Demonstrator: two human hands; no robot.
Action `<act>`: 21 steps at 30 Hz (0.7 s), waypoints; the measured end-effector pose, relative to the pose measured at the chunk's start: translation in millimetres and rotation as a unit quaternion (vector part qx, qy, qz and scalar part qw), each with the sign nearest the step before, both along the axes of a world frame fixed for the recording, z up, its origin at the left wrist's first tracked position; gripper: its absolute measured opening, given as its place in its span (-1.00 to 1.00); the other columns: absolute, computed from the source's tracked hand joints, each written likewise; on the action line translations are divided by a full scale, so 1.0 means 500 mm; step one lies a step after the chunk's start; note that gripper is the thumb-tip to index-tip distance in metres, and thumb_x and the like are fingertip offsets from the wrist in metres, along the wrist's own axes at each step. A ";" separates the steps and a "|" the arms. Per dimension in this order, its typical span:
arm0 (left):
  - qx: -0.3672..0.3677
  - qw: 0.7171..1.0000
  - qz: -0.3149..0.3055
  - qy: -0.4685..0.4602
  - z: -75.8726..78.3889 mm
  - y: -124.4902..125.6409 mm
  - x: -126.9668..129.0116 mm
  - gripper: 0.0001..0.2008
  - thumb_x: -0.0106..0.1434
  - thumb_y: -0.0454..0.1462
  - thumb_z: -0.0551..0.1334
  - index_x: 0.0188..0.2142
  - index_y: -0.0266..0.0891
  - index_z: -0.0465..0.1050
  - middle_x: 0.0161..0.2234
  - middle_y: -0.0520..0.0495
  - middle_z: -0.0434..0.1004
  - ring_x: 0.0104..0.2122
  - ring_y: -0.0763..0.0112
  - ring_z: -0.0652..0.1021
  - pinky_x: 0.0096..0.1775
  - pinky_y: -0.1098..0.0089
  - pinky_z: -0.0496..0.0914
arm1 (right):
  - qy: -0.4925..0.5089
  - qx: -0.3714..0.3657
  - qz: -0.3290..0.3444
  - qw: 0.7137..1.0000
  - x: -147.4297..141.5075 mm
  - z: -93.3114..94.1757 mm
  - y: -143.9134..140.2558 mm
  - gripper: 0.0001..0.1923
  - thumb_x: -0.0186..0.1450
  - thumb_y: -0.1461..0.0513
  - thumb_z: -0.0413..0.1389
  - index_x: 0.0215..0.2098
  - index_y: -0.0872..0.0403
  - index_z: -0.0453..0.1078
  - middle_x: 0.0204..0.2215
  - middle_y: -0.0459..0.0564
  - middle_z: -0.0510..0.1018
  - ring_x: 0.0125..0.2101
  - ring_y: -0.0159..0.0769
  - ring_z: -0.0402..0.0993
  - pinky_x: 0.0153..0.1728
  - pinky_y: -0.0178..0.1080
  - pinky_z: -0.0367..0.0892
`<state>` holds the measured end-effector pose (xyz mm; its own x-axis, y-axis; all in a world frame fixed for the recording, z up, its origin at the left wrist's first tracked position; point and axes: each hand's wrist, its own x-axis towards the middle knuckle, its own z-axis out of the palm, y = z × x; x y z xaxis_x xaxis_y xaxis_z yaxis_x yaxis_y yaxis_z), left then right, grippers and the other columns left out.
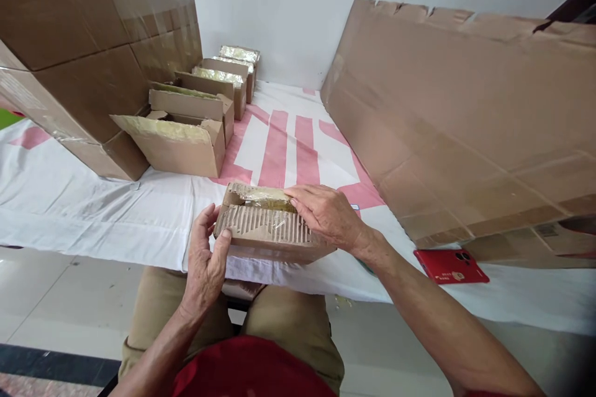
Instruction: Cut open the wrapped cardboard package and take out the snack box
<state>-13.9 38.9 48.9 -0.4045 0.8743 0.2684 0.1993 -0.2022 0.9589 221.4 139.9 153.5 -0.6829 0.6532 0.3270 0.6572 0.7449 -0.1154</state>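
Note:
A small cardboard box (274,250) lies at the table's front edge, right before me. Its near top flap (258,226) is torn down to the ridged corrugation. Clear, yellowish tape (265,197) runs along the far flap, and a narrow gap shows between the two flaps. My left hand (207,260) grips the box's left end, thumb on the near corner and fingers around the side. My right hand (328,217) lies over the right end of the top, its fingertips closed on the taped far flap. The box's right end is partly hidden under that hand.
Several opened small boxes (184,152) stand in a row at the left, beside stacked large cartons (79,93). A big cardboard sheet (465,130) leans at the right. A red phone (451,266) lies near the front edge of the white-and-pink cloth (284,142).

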 end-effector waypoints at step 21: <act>-0.083 0.995 -0.048 0.012 0.108 0.081 -0.021 -0.52 0.06 0.20 0.41 -0.46 -0.17 0.61 0.14 -0.27 0.58 0.26 -0.17 0.46 0.32 -0.05 0.27 | -0.059 0.025 -0.010 0.998 -0.009 0.007 -0.009 -0.73 0.55 0.30 -0.04 -0.07 0.13 0.52 -0.21 0.07 0.70 -0.25 -0.21 0.58 -0.21 -0.20 0.31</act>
